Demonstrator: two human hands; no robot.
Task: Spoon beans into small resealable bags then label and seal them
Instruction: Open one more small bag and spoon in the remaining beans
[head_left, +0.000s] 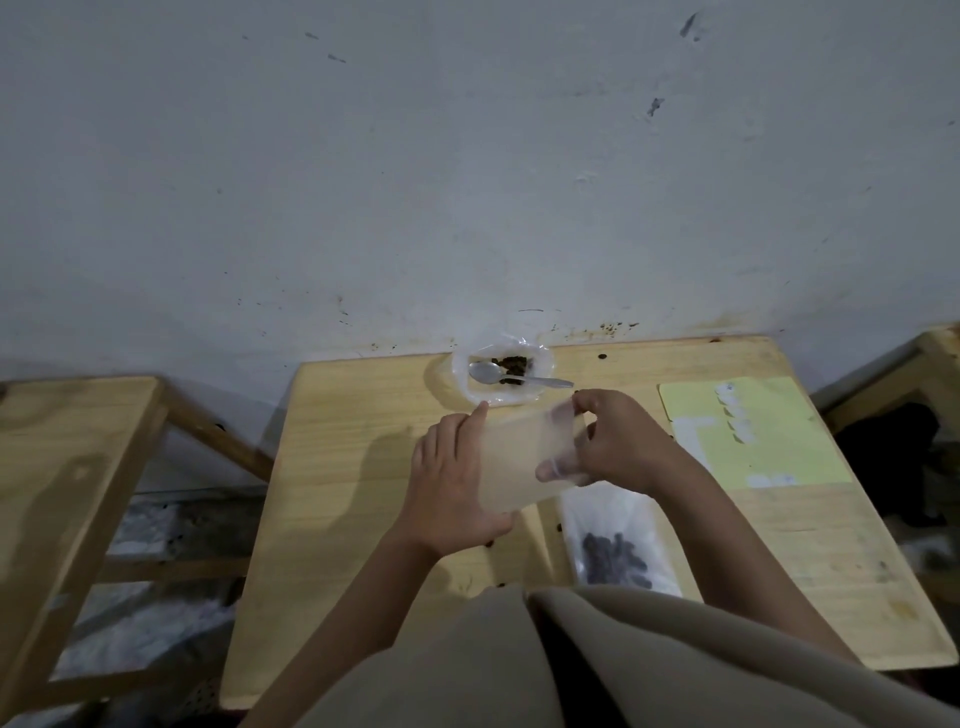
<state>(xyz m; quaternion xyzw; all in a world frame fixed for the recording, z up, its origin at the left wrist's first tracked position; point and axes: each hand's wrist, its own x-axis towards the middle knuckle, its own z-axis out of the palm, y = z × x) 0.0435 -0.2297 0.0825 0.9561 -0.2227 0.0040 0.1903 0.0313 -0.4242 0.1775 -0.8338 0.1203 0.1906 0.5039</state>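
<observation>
An empty clear resealable bag (511, 457) is held above the wooden table (363, 467) between both hands. My left hand (452, 483) lies along its left side with the thumb under the lower corner. My right hand (608, 441) pinches the bag's right edge with curled fingers. Beyond them a white container (460, 384) holds dark beans (511, 364) and a metal spoon (493, 373). A filled bag of beans (615, 551) lies flat near the front edge, under my right forearm.
A yellow sheet (779, 447) with white labels (735, 415) lies at the right of the table. A few loose beans dot the tabletop. A second wooden table (67, 441) stands to the left across a gap. The wall is close behind.
</observation>
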